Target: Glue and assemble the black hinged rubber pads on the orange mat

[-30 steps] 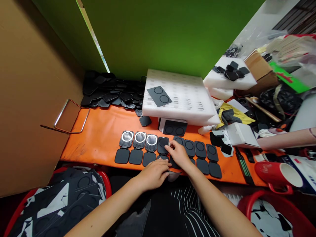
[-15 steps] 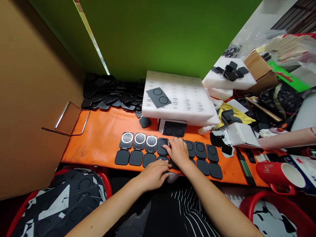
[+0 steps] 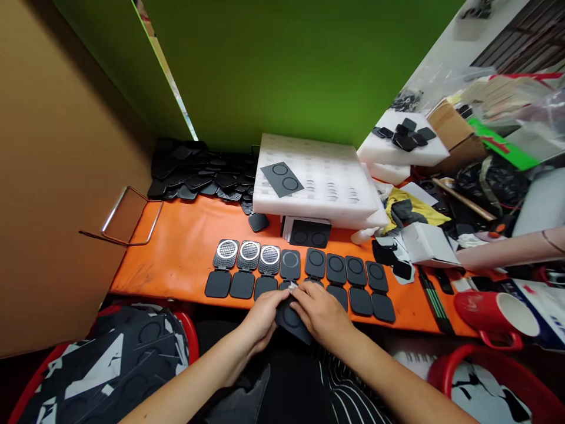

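At the table's front edge, my left hand [image 3: 262, 315] and my right hand [image 3: 323, 311] both grip a black sheet [image 3: 292, 323] marked with a ring outline. A small white scrap [image 3: 292, 286] shows between the fingertips at its top; its kind is unclear. Just beyond my hands runs a row of hinged pairs of black square pads. The three at the left end show a white ring on a grid, such as this pad [image 3: 249, 253]. Further right, dark faces carry a ring outline, like this pad [image 3: 316, 262]. My hands partly cover the lower pads in the middle.
Behind the row stand a white foam block [image 3: 318, 203] and upright black sheets [image 3: 309, 234]. A loose black sheet [image 3: 282, 178] lies on the block. Black pads [image 3: 203, 168] are heaped at back left. A red mug [image 3: 477, 315] stands right; a red tub [image 3: 192, 330] of scraps is below left.
Both hands have drawn back from the row toward my body and now hold a black sheet between them. The fourth pad from the left, partly covered before, is uncovered with its ring showing.
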A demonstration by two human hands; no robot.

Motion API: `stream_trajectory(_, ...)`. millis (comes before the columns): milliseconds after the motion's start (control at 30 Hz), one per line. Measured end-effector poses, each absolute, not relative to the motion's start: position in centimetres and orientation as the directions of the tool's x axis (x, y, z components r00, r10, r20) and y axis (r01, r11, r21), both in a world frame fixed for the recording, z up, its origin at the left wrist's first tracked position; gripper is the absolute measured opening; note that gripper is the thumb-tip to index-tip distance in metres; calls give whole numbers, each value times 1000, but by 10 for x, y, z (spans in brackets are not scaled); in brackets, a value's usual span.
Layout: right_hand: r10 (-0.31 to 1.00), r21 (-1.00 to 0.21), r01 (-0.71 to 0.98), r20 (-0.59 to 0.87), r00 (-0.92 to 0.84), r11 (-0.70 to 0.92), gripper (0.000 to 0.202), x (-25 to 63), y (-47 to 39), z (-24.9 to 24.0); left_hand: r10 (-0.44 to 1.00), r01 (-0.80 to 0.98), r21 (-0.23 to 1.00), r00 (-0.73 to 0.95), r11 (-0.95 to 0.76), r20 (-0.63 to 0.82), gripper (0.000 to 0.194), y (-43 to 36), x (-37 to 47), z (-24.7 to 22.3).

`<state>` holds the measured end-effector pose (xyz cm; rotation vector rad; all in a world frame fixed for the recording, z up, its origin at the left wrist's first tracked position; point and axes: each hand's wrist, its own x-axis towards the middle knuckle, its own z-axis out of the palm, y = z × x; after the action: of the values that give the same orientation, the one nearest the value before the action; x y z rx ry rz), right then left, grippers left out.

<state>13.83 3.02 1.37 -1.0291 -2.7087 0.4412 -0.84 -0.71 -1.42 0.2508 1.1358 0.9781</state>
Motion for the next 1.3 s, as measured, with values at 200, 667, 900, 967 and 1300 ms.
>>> stream_trajectory(200, 512, -143, 495, 119, -851, 857, 14, 135, 23, 7, 499, -670, 170, 336, 723, -799, 22, -14, -11, -6)
stream_trajectory(667, 901, -867, 343, 231, -366, 361, 10, 138, 81, 29, 921, 811, 568, 104, 141, -376, 36, -56, -55, -27)
stream_trajectory(900, 866, -986, 162, -120, -486, -46, 23, 86, 99, -38, 977, 826, 523, 173, -212, 123, 16, -27, -58, -26)
stream_trajectory(967, 855, -982, 177, -149, -497, -69, 23, 77, 104, -50, 973, 829, 512, 164, -225, 162, 18, -22, -58, -36)
stream_trajectory(1300, 843, -969, 230, -194, -502, -86, 23, 74, 109, -62, 951, 808, 530, 113, -257, 289, 17, -23, -61, -61)
